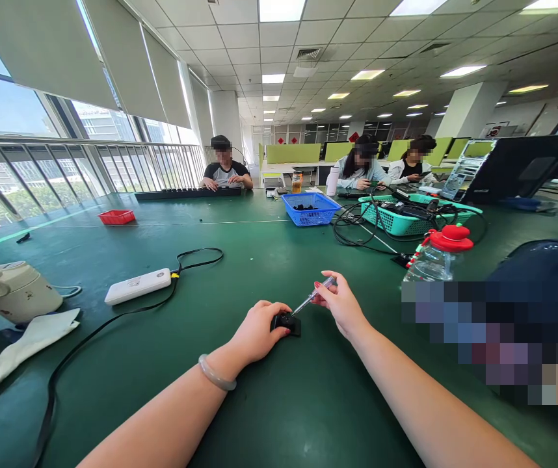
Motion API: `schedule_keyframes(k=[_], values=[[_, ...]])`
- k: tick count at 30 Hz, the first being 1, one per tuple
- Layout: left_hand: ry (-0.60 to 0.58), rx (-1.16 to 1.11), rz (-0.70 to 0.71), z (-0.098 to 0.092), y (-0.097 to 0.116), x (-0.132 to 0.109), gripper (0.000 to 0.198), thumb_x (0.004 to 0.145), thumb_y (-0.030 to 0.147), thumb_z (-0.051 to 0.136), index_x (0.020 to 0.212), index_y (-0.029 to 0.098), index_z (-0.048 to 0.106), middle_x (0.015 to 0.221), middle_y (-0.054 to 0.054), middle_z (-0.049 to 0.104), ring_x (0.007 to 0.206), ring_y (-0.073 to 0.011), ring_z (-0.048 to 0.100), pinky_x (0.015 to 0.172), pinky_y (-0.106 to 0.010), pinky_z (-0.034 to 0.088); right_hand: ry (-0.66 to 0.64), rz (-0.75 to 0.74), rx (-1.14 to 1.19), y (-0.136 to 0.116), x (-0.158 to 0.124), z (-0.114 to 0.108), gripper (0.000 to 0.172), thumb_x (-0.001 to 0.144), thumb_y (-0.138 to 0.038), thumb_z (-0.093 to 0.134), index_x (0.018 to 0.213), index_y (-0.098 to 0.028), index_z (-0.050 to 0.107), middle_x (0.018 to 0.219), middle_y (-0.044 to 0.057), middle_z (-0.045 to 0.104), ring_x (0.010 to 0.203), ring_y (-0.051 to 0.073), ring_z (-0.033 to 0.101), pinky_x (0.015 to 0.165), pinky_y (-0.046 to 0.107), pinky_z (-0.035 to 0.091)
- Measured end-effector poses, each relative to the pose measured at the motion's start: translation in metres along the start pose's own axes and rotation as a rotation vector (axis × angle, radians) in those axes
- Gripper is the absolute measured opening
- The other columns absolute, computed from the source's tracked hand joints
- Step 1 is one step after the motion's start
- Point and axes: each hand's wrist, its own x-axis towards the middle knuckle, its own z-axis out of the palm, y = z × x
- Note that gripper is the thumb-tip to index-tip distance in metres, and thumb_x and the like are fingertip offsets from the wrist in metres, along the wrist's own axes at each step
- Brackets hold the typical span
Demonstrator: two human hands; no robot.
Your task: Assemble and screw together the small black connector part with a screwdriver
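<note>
On the green table, my left hand (258,330) is curled over a small black part (289,322) and presses it down. A pale bangle sits on that wrist. My right hand (340,303) pinches a thin screwdriver (314,294) with a clear handle. The screwdriver slants down to the left, and its tip rests on the black part.
A white power bank (137,285) with a black cable lies to the left, beyond it a cream kettle (13,290) and a white cloth (25,344). A red-capped bottle (438,257) stands right. Blue (311,208), teal (406,218) and red (116,216) baskets sit further back. Three people sit across the table.
</note>
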Motion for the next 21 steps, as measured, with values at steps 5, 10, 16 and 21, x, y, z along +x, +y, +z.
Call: schedule_keyframes(k=[5,10,16,21], values=[[0.001,-0.003,0.011,0.000,-0.001,0.000,0.035,0.080,0.023,0.066,0.114,0.028,0.066,0.112,-0.005,0.065,0.115,-0.0251,0.054,0.105,-0.041,0.043,-0.046,0.071,0.106,0.001,0.000,-0.001,0.043,0.072,-0.028,0.075,0.107,-0.026,0.050,0.073,-0.002,0.069,0.071,0.020,0.072,0.078,0.046,0.061],[0.005,-0.005,0.001,0.000,0.000,0.000,0.036,0.080,0.023,0.067,0.115,0.028,0.066,0.113,-0.005,0.064,0.114,-0.0245,0.054,0.105,-0.040,0.042,-0.049,0.149,0.170,0.000,-0.001,0.000,0.037,0.075,-0.016,0.066,0.106,-0.026,0.050,0.073,-0.001,0.070,0.072,0.021,0.074,0.082,0.047,0.060],[0.006,-0.001,-0.013,-0.001,0.001,-0.001,0.038,0.080,0.023,0.067,0.117,0.028,0.065,0.113,-0.006,0.064,0.113,-0.0239,0.055,0.105,-0.039,0.042,0.005,0.196,0.236,-0.006,-0.005,0.004,0.033,0.075,-0.010,0.062,0.102,-0.026,0.051,0.070,-0.003,0.070,0.068,0.020,0.073,0.081,0.047,0.060],[0.004,0.011,-0.023,0.000,0.001,0.000,0.035,0.079,0.024,0.068,0.114,0.028,0.067,0.113,-0.006,0.064,0.113,-0.0243,0.056,0.105,-0.040,0.043,0.011,0.207,0.234,-0.008,-0.006,0.005,0.037,0.073,-0.008,0.064,0.103,-0.024,0.050,0.068,-0.004,0.069,0.066,0.018,0.072,0.075,0.038,0.060]])
